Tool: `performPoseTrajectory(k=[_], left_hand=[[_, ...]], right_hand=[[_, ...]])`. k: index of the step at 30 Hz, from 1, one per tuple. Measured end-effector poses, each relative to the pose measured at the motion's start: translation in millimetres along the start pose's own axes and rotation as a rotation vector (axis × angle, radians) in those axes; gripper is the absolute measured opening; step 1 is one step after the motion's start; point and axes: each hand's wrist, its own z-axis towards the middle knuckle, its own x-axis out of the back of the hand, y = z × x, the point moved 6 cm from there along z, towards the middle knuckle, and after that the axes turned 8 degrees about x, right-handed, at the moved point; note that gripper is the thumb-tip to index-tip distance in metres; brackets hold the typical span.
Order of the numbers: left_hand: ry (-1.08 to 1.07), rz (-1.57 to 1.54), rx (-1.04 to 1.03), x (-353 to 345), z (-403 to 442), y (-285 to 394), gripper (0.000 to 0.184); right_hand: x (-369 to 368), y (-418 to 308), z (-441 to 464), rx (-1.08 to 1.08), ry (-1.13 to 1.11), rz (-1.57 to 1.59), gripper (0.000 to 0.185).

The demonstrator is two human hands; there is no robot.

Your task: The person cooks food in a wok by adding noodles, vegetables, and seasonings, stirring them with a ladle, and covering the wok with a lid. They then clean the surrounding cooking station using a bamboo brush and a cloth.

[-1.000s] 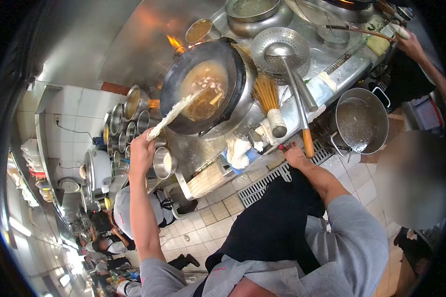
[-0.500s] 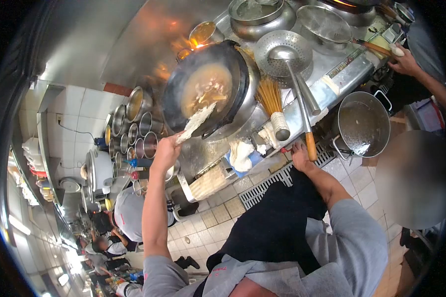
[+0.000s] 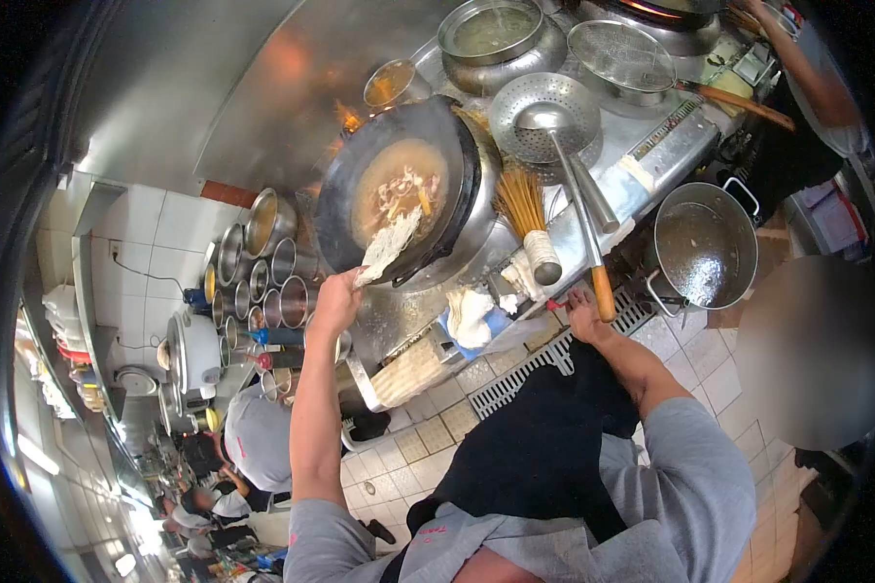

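Observation:
My left hand (image 3: 336, 299) is closed around a folded whitish cloth (image 3: 391, 247), which lies over the near rim of a black wok (image 3: 338, 199). Brown broth with pale pieces of food (image 3: 399, 194) sits in the wok, tilted on its burner. My right hand (image 3: 583, 313) is low at the stove's front edge, its fingers curled at a small red knob (image 3: 554, 304). Close above that hand is the wooden handle of a ladle (image 3: 603, 294), whose bowl rests in a perforated strainer (image 3: 530, 102). A bamboo wok brush (image 3: 528, 219) lies beside it.
A large pot of liquid (image 3: 706, 248) stands at the right. Crumpled white cloth (image 3: 470, 318) lies on the front ledge. Flames (image 3: 348, 119) rise behind the wok. Several metal containers (image 3: 284, 260) stand at left. A co-worker's arm (image 3: 797, 68) is at upper right, near a mesh skimmer (image 3: 622, 55).
The flames behind the wok have shrunk and the broth is seen more plainly. The co-worker's hand has left the skimmer handle. My hands keep their holds as the view shifts slightly.

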Motion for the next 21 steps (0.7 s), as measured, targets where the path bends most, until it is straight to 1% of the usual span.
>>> performPoseTrajectory(k=[1, 2, 3, 4, 6, 9, 12, 15, 17, 18, 21], left_hand=[[0.004, 0.003, -0.009, -0.6, 0.7, -1.0, 0.037], [0.008, 0.006, -0.016, -1.0, 1.4, -2.5, 0.035], [0.013, 0.009, -0.025, -1.2, 2.2, -3.8, 0.034], [0.021, 0.007, -0.035, -1.9, 3.0, -5.7, 0.034], [0.036, 0.001, -0.057, -1.4, 3.7, -5.5, 0.033], [-0.004, 0.011, -0.013, 1.4, 4.0, -2.9, 0.038], [0.003, 0.011, 0.010, 4.8, 2.9, 0.1, 0.039], [0.004, 0.007, 0.017, 3.9, 3.7, -1.6, 0.039], [0.025, 0.002, -0.013, 1.2, 4.9, -6.4, 0.034], [0.036, -0.001, -0.028, -0.4, 5.6, -8.5, 0.031], [0.069, 0.023, -0.093, -1.2, 5.9, -6.0, 0.031]], right_hand=[[-27.3, 0.2, 13.6, -0.039, 0.068, -0.014, 0.050], [-81.9, -0.3, 38.4, -0.077, 0.136, -0.028, 0.051], [-108.7, 0.5, 51.3, -0.116, 0.205, -0.042, 0.053], [-89.5, -0.3, 42.4, -0.083, 0.157, -0.032, 0.053], [-25.9, -0.6, 11.9, -0.016, 0.061, -0.012, 0.053], [-45.7, 1.0, 17.2, -0.060, 0.110, 0.113, 0.053], [-57.0, 1.0, 22.7, -0.042, 0.150, 0.119, 0.054], [-62.0, -1.1, 24.4, -0.020, 0.163, 0.022, 0.054], [-62.0, -1.0, 24.6, -0.008, 0.181, 0.000, 0.053], [-59.3, -0.8, 23.3, -0.001, 0.191, 0.008, 0.053], [-17.3, 0.4, 4.5, 0.021, 0.216, 0.055, 0.052]])
